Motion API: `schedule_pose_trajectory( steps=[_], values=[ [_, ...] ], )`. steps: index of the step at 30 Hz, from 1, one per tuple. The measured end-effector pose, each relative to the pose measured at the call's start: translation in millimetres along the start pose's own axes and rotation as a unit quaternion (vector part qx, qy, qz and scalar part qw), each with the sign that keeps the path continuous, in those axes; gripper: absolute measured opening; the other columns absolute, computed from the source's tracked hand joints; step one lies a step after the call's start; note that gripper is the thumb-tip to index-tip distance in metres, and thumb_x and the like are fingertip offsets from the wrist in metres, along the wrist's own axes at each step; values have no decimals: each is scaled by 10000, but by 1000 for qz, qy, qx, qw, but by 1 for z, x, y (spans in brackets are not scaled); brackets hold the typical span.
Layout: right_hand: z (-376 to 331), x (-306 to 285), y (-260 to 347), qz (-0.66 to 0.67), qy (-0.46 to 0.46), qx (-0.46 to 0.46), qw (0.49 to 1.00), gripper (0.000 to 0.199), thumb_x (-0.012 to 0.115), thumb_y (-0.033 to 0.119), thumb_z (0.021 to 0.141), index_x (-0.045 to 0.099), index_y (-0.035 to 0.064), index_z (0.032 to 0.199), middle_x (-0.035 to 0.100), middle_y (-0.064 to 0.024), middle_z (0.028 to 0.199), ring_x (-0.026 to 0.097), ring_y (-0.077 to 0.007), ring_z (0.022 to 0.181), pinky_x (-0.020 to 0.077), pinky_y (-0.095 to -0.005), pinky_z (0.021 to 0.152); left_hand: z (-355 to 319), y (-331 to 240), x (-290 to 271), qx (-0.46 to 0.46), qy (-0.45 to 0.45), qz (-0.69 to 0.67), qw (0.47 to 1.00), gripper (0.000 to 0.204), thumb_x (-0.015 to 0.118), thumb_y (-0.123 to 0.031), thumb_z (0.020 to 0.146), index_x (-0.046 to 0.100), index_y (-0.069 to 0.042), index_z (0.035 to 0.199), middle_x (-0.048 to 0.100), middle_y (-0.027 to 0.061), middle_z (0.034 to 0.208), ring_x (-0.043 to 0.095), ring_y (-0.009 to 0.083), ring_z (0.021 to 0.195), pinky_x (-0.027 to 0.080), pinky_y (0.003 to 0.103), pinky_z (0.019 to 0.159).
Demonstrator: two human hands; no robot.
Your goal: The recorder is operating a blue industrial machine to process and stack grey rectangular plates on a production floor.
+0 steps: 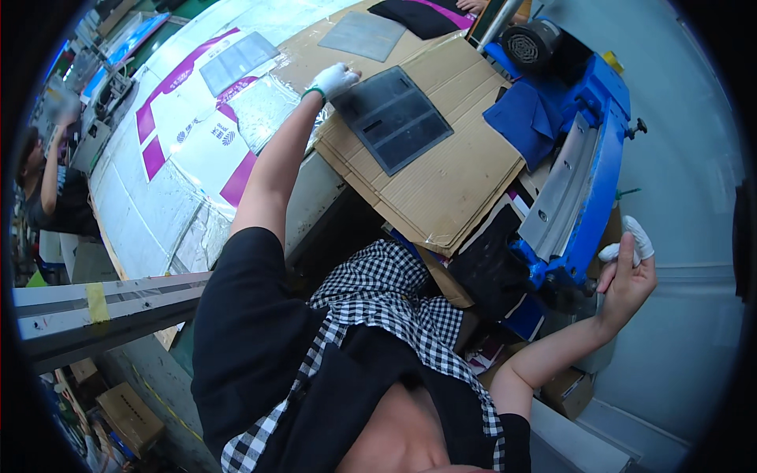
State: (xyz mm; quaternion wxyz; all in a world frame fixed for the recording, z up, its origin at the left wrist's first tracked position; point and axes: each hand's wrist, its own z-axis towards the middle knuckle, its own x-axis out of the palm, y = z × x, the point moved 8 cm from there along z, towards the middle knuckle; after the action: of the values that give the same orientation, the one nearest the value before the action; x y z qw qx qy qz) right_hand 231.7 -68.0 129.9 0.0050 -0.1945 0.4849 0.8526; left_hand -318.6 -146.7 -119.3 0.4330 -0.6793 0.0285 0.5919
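Note:
My left hand (335,80), in a white glove with a green cuff, is at the far left corner of a dark, see-through flat sheet (392,118). Its fingers are bent and closed at the sheet's edge; the grip itself is partly hidden. The sheet has rectangular panels marked on it and lies over a stack of brown cardboard (418,189). On the right, my right hand (633,272) is raised beside the blue machine (583,189), with white covers on some fingers. Its fingers point upward, and nothing shows in it.
White and purple printed cloth pieces (201,134) lie on the left table, with a clear sheet (238,63) on top. Another grey sheet (363,36) is farther back. Blue cloth (523,120) hangs by the machine. A metal rail (118,307) juts in from the left. Another person (51,181) is at far left.

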Motion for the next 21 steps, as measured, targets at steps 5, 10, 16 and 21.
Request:
schedule_pose_trajectory(
  steps=[5, 10, 16, 21],
  values=[
    [0, 0, 0, 28, 13, 23, 999, 264, 557, 133, 875, 561, -2, 1102, 613, -65, 722, 434, -43, 409, 296, -135, 353, -7, -42, 20, 51, 124, 45, 990, 479, 569, -375, 755, 620, 50, 971, 613, 239, 917, 601, 299, 847, 469, 353, 795],
    [7, -44, -20, 257, -106, -18, 960, 319, 556, 201, 881, 530, -8, 1121, 599, -50, 769, 512, -53, 588, 353, -123, 463, -39, -65, -2, 70, 263, -287, 919, 492, 597, -314, 798, 521, 26, 1146, 587, 127, 933, 543, 165, 801, 448, 258, 736],
    [9, -65, -75, 226, -112, 48, 966, 320, 562, 240, 877, 541, -9, 1077, 575, -46, 768, 477, -35, 599, 343, -120, 483, -73, -141, -78, 112, 192, -336, 915, 578, 634, -241, 792, 435, 68, 1237, 563, 171, 1064, 566, 216, 911, 445, 260, 799],
    [13, -68, -90, 276, -20, 93, 957, 383, 503, 358, 889, 552, 28, 1078, 598, -47, 833, 491, -51, 641, 374, -160, 513, -111, -285, -109, 260, 204, -528, 782, 437, 627, -214, 825, 512, 72, 1135, 615, 145, 923, 615, 158, 722, 519, 194, 646]
  ],
)
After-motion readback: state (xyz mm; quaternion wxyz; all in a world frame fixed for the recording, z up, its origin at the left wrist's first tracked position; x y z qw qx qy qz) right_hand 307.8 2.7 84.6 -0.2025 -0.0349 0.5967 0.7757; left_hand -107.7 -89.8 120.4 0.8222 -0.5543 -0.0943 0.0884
